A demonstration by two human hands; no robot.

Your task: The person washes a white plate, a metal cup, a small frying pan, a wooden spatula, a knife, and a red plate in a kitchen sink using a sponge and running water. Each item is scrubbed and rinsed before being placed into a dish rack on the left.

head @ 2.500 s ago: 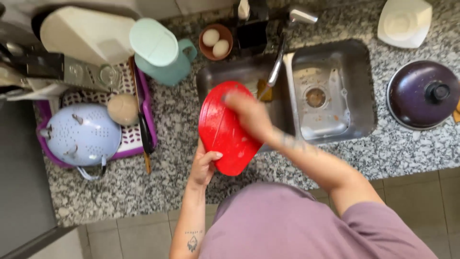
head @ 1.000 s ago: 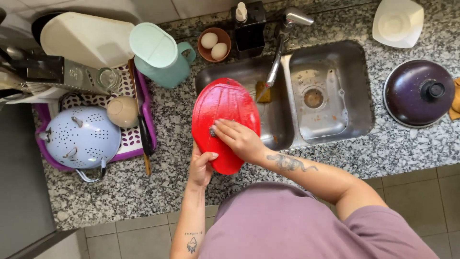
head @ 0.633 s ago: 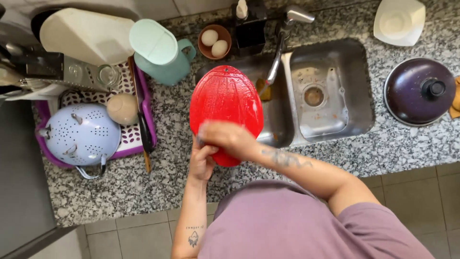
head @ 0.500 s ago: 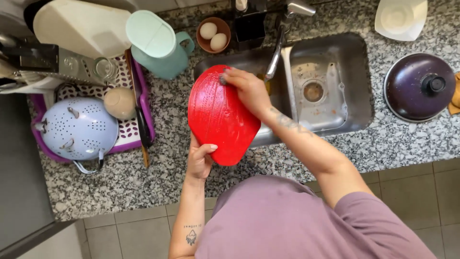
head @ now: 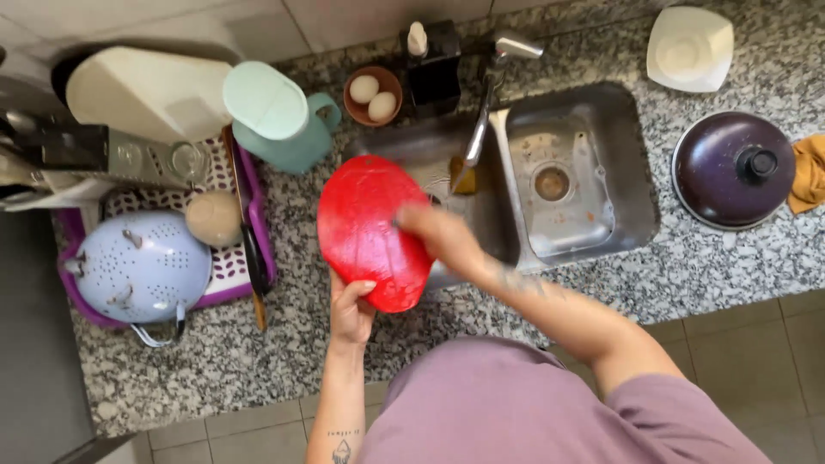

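Gripping red oval board (head: pixel 365 228) lower edge, left hand (head: pixel 351 311) fingers; right hand (head: pixel 438 239) pressed on its face

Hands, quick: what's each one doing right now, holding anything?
Left hand: closed on the lower edge of the red cutting board, holding it up.
Right hand: pressed against the board's face; blurred, so anything in it cannot be told.

Red oval cutting board (head: pixel 365 228), flat plastic, small hole near its top edge. Sits centre-left of frame, tilted, long axis roughly vertical, over the left edge of the sink. Surface looks wet and glossy.
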